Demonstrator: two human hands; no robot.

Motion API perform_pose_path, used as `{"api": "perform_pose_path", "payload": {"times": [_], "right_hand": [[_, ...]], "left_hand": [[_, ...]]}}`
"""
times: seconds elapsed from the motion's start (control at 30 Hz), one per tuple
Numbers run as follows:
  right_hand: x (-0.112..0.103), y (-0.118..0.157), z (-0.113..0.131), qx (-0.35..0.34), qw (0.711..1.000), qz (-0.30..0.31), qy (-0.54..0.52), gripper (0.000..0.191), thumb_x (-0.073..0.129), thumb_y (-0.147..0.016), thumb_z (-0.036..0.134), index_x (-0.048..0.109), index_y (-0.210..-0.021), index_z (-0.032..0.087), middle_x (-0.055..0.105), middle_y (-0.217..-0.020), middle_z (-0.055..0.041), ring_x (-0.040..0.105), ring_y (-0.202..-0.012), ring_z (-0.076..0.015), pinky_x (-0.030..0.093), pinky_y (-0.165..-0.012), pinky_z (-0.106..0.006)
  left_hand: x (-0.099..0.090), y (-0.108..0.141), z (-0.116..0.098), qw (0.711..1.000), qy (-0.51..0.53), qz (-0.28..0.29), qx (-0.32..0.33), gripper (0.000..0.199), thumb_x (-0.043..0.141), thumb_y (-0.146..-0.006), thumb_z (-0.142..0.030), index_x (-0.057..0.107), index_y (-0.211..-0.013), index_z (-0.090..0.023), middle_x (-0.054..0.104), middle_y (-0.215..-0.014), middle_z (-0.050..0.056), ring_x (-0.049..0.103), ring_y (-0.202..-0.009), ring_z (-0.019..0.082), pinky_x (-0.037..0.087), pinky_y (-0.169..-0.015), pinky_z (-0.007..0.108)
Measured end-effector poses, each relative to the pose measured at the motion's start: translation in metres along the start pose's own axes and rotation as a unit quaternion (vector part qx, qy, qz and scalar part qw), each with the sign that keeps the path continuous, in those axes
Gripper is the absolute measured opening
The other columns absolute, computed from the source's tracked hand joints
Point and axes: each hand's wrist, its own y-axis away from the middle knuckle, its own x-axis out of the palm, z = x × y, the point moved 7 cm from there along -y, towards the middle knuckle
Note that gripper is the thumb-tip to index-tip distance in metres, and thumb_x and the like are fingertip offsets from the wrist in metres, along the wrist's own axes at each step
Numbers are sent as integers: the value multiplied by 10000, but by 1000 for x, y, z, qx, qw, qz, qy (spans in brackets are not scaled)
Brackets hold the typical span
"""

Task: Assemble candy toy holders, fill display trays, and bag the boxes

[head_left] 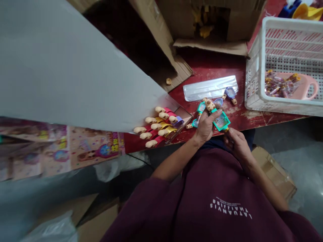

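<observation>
A teal-framed toy [221, 120] with a clear window and a spotted tan end is held between my hands. My left hand [205, 125] is wrapped round its spotted end. At the frame's lower corner, my right hand [235, 138] pinches a small yellow piece [226, 129]. Just behind my left hand lie more teal toys [201, 107] and purple toys [230, 92] with spotted ends. A stack of clear plastic bags [210, 88] lies flat beyond them. To the left, several spotted-ended pieces in red, yellow and purple [156, 126] stand in rows.
At the right, a white plastic crate [282, 103] holds a pink scoop [304, 88] and small wrapped tubes [281, 85]. Open cardboard boxes [239, 48] stand at the back of the red table [214, 67]. A large pale panel [75, 67] covers the left side. Printed cartons [94, 148] lie lower left.
</observation>
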Motion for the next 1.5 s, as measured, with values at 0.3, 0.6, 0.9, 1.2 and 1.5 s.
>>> {"api": "perform_pose_path", "payload": {"times": [0.3, 0.6, 0.9, 1.2, 1.5], "right_hand": [[26, -44, 31, -267, 900, -5, 345, 606, 645, -923, 621, 648, -1361, 203, 731, -1188, -133, 683, -927, -214, 564, -764, -355], [-14, -72, -25, -191, 928, -27, 319, 598, 621, -946, 606, 649, -1342, 159, 766, -1051, -116, 718, -880, -214, 594, -811, -394], [-28, -68, -54, -132, 937, -40, 321, 590, 608, -941, 599, 660, -1301, 135, 765, -1115, -150, 730, -984, -247, 585, -901, -449], [64, -75, -55, -265, 850, 82, 449, 408, 556, -1009, 390, 622, -1339, 159, 723, -1171, -150, 688, -1002, -243, 565, -919, -411], [137, -114, -80, -228, 808, 140, 524, 386, 565, -1015, 271, 562, -1357, 92, 608, -1305, -189, 609, -1180, -270, 497, -1047, -410]], "left_hand": [[-46, 25, -158, 883, -420, -46, 204, 358, 927, -592, -229, 722, -885, -232, 706, -843, 20, 680, -909, 258, 557, -812, 359], [-98, -21, -152, 696, -679, -87, 218, 202, 764, -694, -133, 612, -782, -232, 663, -866, 37, 620, -883, 260, 509, -893, 424], [-125, -34, -124, 697, -683, -64, 207, 233, 756, -708, -153, 550, -743, -257, 669, -880, 48, 612, -867, 260, 484, -883, 416], [-106, -32, -98, 621, -764, -46, 170, 197, 635, -797, -52, 561, -819, -234, 668, -1008, 96, 631, -991, 322, 479, -894, 444], [-105, -25, -90, 569, -809, -41, 139, 202, 652, -827, -106, 505, -819, -245, 664, -1034, 90, 621, -1000, 311, 472, -891, 423]]}}
